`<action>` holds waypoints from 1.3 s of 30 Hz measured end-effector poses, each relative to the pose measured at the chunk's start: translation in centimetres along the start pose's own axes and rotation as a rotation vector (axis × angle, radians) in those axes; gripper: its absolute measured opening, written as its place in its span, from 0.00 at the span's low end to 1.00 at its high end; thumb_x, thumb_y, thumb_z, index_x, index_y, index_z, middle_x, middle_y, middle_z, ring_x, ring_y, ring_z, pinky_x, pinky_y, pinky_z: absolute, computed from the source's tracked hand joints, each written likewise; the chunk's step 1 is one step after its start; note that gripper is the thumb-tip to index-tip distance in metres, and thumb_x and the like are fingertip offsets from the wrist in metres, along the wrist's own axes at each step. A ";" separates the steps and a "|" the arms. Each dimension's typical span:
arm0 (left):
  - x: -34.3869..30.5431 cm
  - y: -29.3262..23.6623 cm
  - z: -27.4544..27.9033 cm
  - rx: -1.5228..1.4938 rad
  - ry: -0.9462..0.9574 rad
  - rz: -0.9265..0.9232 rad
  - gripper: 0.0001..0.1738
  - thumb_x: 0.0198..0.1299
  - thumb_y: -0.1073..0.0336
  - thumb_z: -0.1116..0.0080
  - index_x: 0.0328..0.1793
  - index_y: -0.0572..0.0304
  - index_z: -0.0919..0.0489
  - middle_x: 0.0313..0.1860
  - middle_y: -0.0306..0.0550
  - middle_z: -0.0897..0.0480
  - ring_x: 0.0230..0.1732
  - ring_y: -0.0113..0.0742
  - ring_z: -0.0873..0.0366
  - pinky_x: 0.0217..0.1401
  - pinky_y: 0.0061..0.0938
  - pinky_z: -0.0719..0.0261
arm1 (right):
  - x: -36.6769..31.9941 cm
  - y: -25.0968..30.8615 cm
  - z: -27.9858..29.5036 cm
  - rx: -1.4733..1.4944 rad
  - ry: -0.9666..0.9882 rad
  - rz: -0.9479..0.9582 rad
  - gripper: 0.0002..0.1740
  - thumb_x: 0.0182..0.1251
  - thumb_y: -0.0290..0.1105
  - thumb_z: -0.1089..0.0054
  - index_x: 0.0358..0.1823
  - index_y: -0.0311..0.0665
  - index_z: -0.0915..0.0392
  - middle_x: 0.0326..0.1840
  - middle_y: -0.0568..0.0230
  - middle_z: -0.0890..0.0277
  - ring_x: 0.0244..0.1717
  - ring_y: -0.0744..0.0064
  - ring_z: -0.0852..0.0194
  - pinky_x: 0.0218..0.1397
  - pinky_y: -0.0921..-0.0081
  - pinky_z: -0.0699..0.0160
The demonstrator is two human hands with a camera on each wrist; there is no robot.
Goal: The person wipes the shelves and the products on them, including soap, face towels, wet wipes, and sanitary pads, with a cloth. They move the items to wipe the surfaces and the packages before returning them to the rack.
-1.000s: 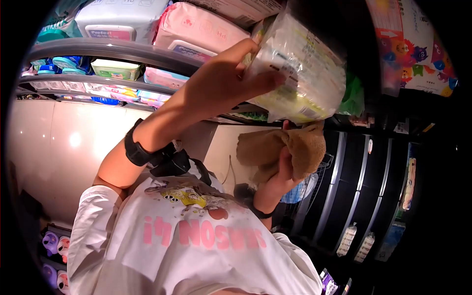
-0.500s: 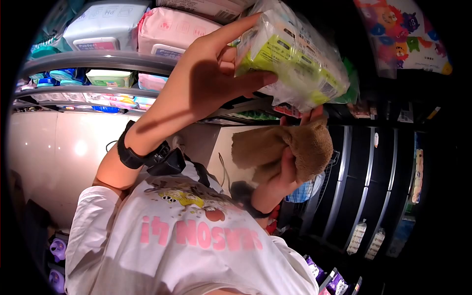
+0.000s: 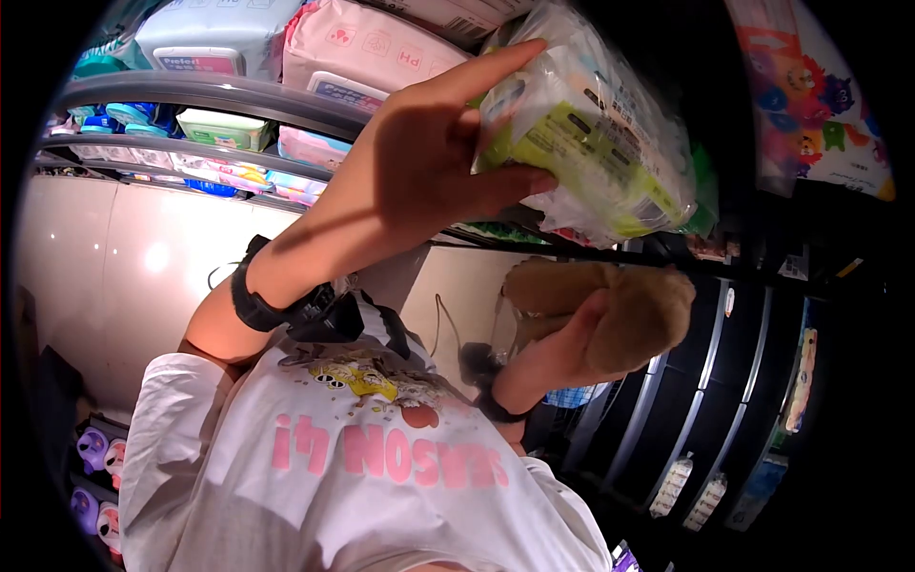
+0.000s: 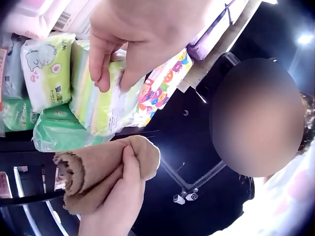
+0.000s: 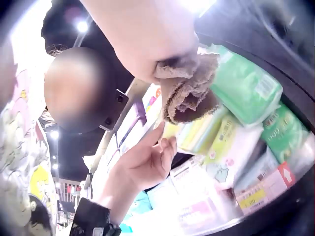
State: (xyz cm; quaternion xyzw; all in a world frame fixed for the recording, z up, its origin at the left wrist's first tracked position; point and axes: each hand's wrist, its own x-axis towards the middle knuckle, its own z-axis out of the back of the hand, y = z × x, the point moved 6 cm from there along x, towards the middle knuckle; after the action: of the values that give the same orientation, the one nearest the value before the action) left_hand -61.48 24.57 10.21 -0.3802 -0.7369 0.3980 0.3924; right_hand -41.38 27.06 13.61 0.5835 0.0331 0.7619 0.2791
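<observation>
A plastic-wrapped multipack of wipes point(image 3: 610, 143), white and yellow-green, is tilted at the shelf front in the head view. My left hand point(image 3: 410, 157) grips its near end, with the thumb on the printed face and the index finger stretched along the upper edge. The left wrist view shows the pack's coloured layers point(image 4: 96, 108) beneath those fingers. Lower and to the right, my right hand point(image 3: 558, 353) holds a folded brown fleece cloth point(image 3: 648, 319), its thumb pressed over the fold. Frayed cloth edges point(image 5: 192, 98) show in the right wrist view; the fingers behind are hidden.
Pink point(image 3: 372, 48) and pale blue wipes packs point(image 3: 214, 38) stand left on the shelf behind a curved rail point(image 3: 210, 95). A pack with colourful cartoon animals point(image 3: 810, 105) is at right. Green packs point(image 5: 246, 88) sit close by. Dark shelving with metal rails point(image 3: 701, 353) lies lower right.
The wipes multipack has turned, showing more of its yellow-green face. My left index finger has straightened along its edge. The brown cloth has moved right and now shows a smoother rounded side.
</observation>
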 end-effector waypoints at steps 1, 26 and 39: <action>0.0 0.0 0.0 0.015 -0.010 -0.021 0.40 0.49 0.78 0.36 0.69 0.57 0.39 0.35 0.44 0.17 0.27 0.21 0.23 0.28 0.14 0.25 | 0.6 -0.2 0.3 -0.137 0.043 -0.078 0.35 0.54 0.30 0.37 0.62 0.26 0.40 0.63 0.45 0.37 0.62 0.55 0.35 0.62 0.65 0.33; -0.8 -0.6 0.9 0.866 -0.167 -0.369 0.45 0.32 0.63 0.26 0.63 0.59 0.30 0.54 0.52 0.34 0.55 0.49 0.37 0.58 0.35 0.37 | -4.8 -5.1 -2.7 0.251 0.348 -0.674 0.24 0.56 0.26 0.41 0.56 0.38 0.35 0.50 0.57 0.29 0.45 0.62 0.26 0.54 0.68 0.28; 4.9 -0.7 1.3 0.778 -0.145 -0.429 0.24 0.46 0.66 0.33 0.49 0.65 0.27 0.45 0.59 0.27 0.46 0.56 0.30 0.48 0.38 0.31 | 3.4 0.0 -9.3 0.197 0.479 -0.050 0.25 0.50 0.23 0.41 0.53 0.39 0.34 0.53 0.46 0.41 0.51 0.41 0.35 0.51 0.60 0.29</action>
State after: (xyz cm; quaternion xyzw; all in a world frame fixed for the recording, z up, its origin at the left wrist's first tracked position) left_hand -64.73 28.22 11.71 -0.0141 -0.6203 0.5806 0.5272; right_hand -50.33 31.18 13.63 0.4098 0.1869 0.8643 0.2239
